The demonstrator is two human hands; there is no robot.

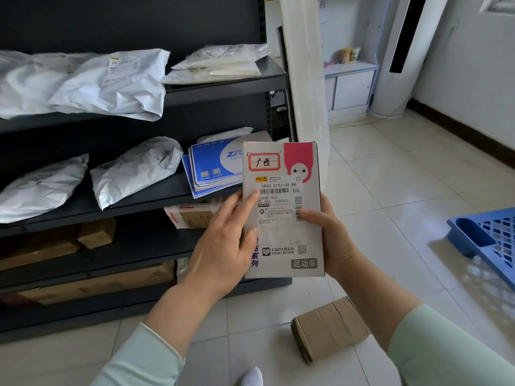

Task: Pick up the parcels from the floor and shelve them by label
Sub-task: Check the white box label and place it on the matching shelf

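Observation:
I hold a flat grey and pink box parcel (281, 168) upright in front of me, its shipping label and a red-framed handwritten tag facing me. My left hand (223, 243) grips its left edge, thumb on the label. My right hand (331, 235) holds the right edge from behind, thumb on the front. A brown cardboard parcel (328, 328) lies on the tiled floor below my hands. The dark shelf unit (223, 84) stands to the left, close to the held box.
Grey plastic mailers (111, 84) fill the upper shelves, blue envelopes (214, 165) lie on the middle one, and cardboard boxes (94, 282) sit on the lower ones. A blue plastic crate (490, 240) stands on the floor at right. A white column (303, 73) rises behind the shelf.

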